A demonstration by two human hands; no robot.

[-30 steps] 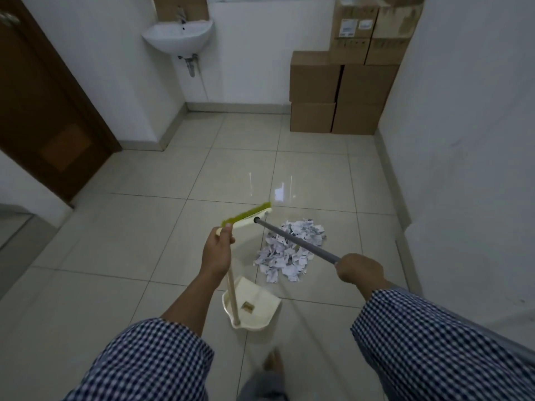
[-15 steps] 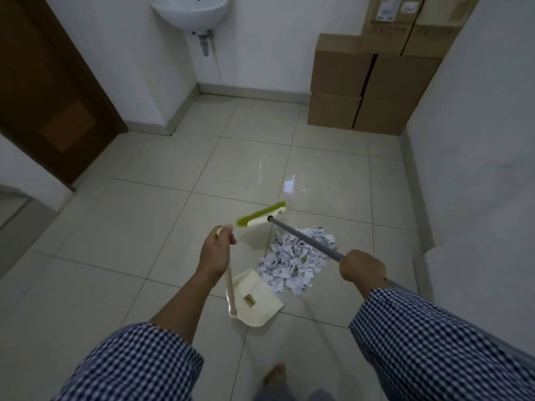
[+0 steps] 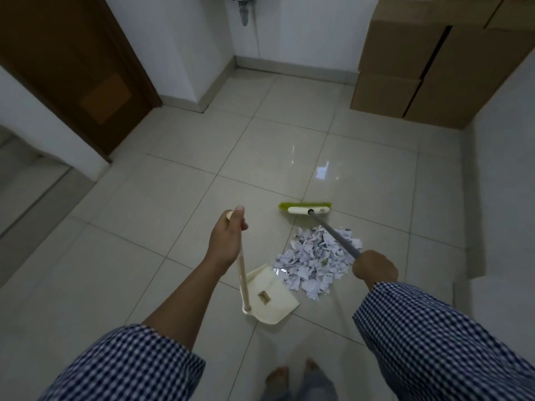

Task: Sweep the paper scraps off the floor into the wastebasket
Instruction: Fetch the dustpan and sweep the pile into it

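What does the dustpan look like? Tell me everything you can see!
The dustpan is cream-coloured and looks like plastic, with a small brownish mark inside and nothing else in it. A long thin pale handle rises from its back edge, and the left hand grips the top. The pan sits on the tiled floor, its wide front edge right beside the pile of paper scraps.

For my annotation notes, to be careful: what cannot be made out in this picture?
Wastebasket: nowhere in the head view.
Print on the paper scraps: too small.
Broom handle: upper end hidden by right hand.
Drain pipe: top cut off by upper edge.
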